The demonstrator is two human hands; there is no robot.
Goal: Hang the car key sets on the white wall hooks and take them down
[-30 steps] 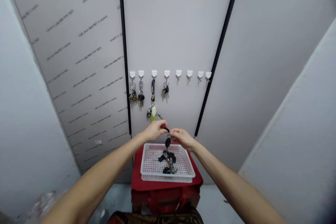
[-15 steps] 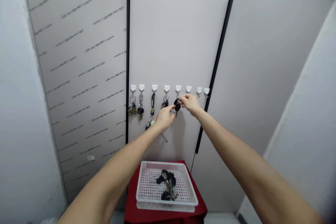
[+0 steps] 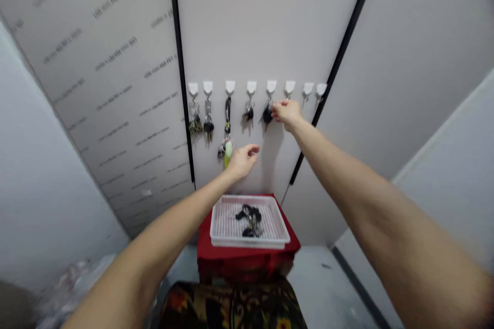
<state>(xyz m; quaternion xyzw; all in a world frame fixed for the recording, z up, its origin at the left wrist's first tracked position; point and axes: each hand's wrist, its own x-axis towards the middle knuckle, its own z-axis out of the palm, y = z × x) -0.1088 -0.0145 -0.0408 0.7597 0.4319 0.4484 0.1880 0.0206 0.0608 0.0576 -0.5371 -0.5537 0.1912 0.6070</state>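
Observation:
Several bunches of keys hang from a row of white hooks on the pale door. My right hand (image 3: 287, 112) is at the fifth hook from the left, its fingertips closed at the edge of a bunch with a black-headed key (image 3: 267, 114); the exact grip is partly hidden. That bunch hangs from its white hook (image 3: 271, 86). Lower and to the left, my left hand (image 3: 243, 161) holds nothing, thumb and curved fingers apart. Just left of it dangles a green tag (image 3: 229, 150) with keys on a dark strap (image 3: 227, 115). Another bunch of keys (image 3: 249, 112) hangs above my left hand.
Below the hooks, a white plastic basket (image 3: 283, 231) with more keys (image 3: 250, 218) inside stands on a red-covered stand (image 3: 247, 262). Dark flowered fabric (image 3: 231, 306) is at the bottom. Black strips (image 3: 343, 46) run along the door edges.
My left hand has come away from the black-headed keys and dropped lower. My right hand stays by them. The view has tilted down, so the hooks and basket appear higher.

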